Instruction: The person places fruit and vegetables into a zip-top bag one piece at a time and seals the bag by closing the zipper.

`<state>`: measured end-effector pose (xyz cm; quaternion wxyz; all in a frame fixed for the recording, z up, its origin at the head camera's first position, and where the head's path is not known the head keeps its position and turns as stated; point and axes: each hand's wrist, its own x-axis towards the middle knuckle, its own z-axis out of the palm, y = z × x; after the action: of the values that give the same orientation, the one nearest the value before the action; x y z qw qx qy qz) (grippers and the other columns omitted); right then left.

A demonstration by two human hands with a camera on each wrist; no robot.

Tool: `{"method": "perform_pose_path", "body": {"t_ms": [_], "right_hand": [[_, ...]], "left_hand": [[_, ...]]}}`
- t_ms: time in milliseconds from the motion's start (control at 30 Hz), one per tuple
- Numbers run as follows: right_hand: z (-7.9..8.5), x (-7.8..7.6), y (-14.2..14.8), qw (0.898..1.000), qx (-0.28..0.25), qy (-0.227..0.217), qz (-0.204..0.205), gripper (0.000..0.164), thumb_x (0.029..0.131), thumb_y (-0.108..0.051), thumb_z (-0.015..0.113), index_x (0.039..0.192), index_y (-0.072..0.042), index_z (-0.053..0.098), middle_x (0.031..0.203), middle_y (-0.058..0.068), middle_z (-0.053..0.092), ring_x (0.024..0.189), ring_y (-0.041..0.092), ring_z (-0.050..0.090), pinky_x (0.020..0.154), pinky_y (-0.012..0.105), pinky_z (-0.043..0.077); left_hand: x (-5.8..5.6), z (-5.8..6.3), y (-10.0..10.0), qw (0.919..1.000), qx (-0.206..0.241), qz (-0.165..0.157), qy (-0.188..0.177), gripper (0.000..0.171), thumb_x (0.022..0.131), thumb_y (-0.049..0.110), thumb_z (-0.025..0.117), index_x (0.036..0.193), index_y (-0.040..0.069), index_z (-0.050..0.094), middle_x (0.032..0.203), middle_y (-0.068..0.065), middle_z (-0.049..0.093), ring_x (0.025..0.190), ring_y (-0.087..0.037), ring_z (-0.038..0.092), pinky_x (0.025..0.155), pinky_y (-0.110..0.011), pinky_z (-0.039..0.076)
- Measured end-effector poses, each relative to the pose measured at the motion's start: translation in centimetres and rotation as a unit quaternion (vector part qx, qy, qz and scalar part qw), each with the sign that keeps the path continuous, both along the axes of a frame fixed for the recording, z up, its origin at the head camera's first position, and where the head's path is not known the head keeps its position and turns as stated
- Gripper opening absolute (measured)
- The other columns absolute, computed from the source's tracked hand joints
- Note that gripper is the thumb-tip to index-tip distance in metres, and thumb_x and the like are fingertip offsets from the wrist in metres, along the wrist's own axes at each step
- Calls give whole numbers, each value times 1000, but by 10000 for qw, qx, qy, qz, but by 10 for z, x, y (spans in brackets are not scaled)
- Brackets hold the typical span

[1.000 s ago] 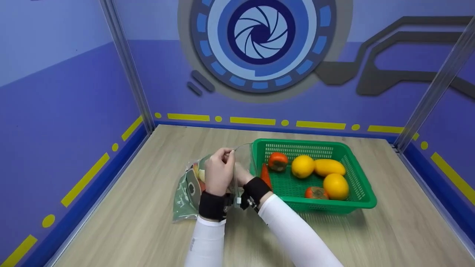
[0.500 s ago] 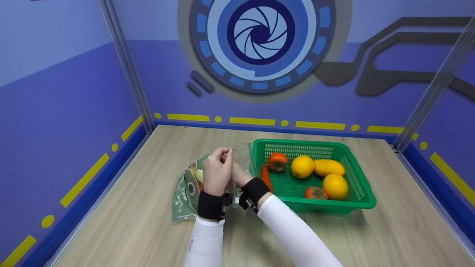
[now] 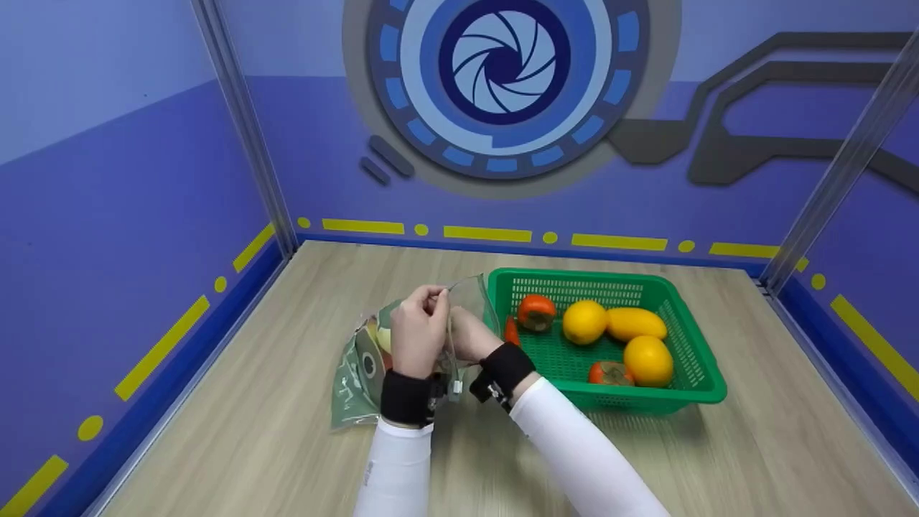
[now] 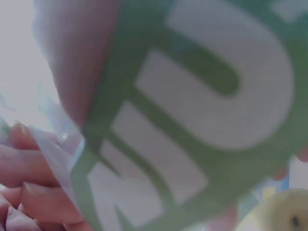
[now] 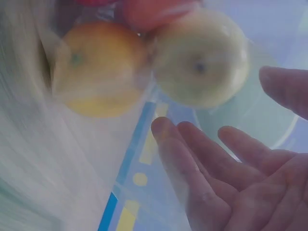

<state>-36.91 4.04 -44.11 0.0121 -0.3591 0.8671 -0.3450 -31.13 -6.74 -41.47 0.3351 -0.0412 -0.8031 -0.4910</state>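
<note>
A clear zip bag (image 3: pixel 352 402) with green print and an eye drawing stands on the table, with fruit inside. My left hand (image 3: pixel 418 334) pinches its upper edge between thumb and fingers. My right hand (image 3: pixel 468 336) is at the bag's mouth, partly seen through the clear film. In the right wrist view the fingers (image 5: pixel 183 163) of that hand are spread with nothing held. Beyond them, seen through film, are an orange (image 5: pixel 98 70) and a pale round fruit (image 5: pixel 199 60). White lettering on the bag fills most of the left wrist view.
Right of the bag stands a green basket (image 3: pixel 689 309) holding a persimmon (image 3: pixel 536 311), another persimmon (image 3: pixel 610 373), two yellow round fruits, a yellow mango (image 3: pixel 636 324) and a carrot (image 3: pixel 511 332). The zip slider (image 3: pixel 455 388) hangs by the left wrist. Blue panels surround the table.
My right hand and wrist have shifted slightly right, and the strap covers more of the carrot. The bag's far corner has moved a little left. My left hand keeps its pinch.
</note>
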Motion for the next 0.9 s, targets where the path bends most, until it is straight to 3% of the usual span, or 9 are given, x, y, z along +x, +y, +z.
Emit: {"method": "perform_pose_path", "body": {"t_ms": [67, 133, 267, 500, 733, 900], "right_hand": [[3, 1, 4, 9990, -59, -391, -219, 26, 96, -3, 56, 117, 2, 70, 96, 13, 72, 73, 18, 58, 74, 28, 47], [8, 3, 9, 9968, -119, -671, -422, 41, 95, -1, 55, 136, 1, 62, 122, 21, 70, 94, 28, 67, 88, 38, 54], [17, 7, 18, 9919, -257, -1032, -692, 47, 98, -4, 54, 145, -2, 53, 137, 20, 64, 123, 36, 63, 105, 48, 52], [28, 10, 35, 9875, -585, -1052, -1014, 38, 103, -23, 62, 138, -8, 59, 135, 16, 65, 120, 33, 66, 100, 47, 55], [36, 5, 55, 9847, -989, -889, -1123, 32, 104, -22, 61, 132, -7, 64, 127, 14, 69, 112, 30, 68, 98, 45, 55], [40, -2, 71, 9754, -1586, -829, -1289, 26, 105, -19, 59, 125, -5, 67, 118, 15, 72, 103, 32, 71, 93, 43, 57]], "left_hand": [[0, 0, 0, 10000, 19, -18, -42, 15, 98, 10, 65, 96, 1, 76, 68, -7, 61, 57, -10, 46, 59, -26, 41], [0, 0, 0, 10000, 32, -21, -72, 15, 98, 10, 65, 97, 1, 76, 68, -7, 62, 56, -9, 46, 57, -25, 40], [0, 1, 0, 9999, 52, -41, -123, 15, 99, 11, 66, 98, 1, 76, 67, -8, 62, 54, -9, 44, 54, -24, 38], [0, 0, 0, 9995, 135, -105, -275, 16, 100, 12, 65, 100, 0, 75, 67, -6, 60, 55, -9, 45, 54, -22, 37], [0, 0, -1, 9995, 152, -164, -244, 16, 100, 12, 65, 100, -1, 75, 66, -4, 56, 55, -9, 43, 55, -23, 35], [0, 0, -2, 9997, 174, -151, -113, 15, 99, 11, 65, 98, 0, 75, 65, -3, 55, 54, -8, 42, 54, -23, 34]]}}
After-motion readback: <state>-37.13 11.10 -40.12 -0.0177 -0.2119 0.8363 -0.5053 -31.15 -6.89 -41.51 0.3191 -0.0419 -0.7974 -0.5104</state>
